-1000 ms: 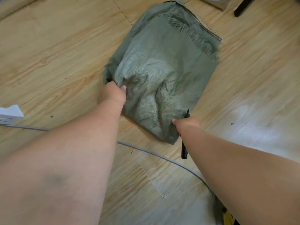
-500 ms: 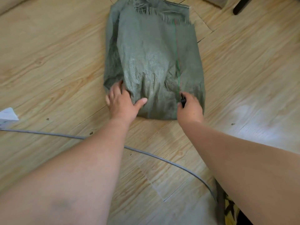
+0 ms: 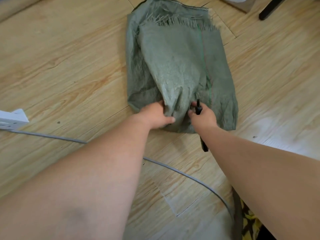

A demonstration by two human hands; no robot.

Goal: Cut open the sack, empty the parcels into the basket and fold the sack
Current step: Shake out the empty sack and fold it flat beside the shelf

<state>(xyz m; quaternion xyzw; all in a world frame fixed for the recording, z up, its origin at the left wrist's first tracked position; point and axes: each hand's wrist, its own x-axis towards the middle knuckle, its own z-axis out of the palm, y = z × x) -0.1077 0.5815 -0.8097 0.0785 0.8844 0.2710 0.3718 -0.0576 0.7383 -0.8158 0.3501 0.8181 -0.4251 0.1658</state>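
A green woven sack (image 3: 174, 54) lies flat on the wooden floor, its frayed cut edge at the far end. No parcels or basket are in view. My left hand (image 3: 155, 116) grips a raised fold of fabric at the sack's near edge. My right hand (image 3: 202, 116) is just right of that fold, fingers curled round a black cutter (image 3: 198, 108). The cutter's tip points away from me over the sack and its tail sticks out below my wrist.
A white power strip (image 3: 13, 117) sits at the left edge, and its grey cable (image 3: 173, 168) curves across the floor under my arms. A black chair leg (image 3: 270, 7) stands at the top right. Yellow-and-black fabric (image 3: 249, 220) shows at the bottom right.
The sack has turned to lie straight in front of me. My hands have moved closer together at its near edge, bunching a ridge of fabric between them.
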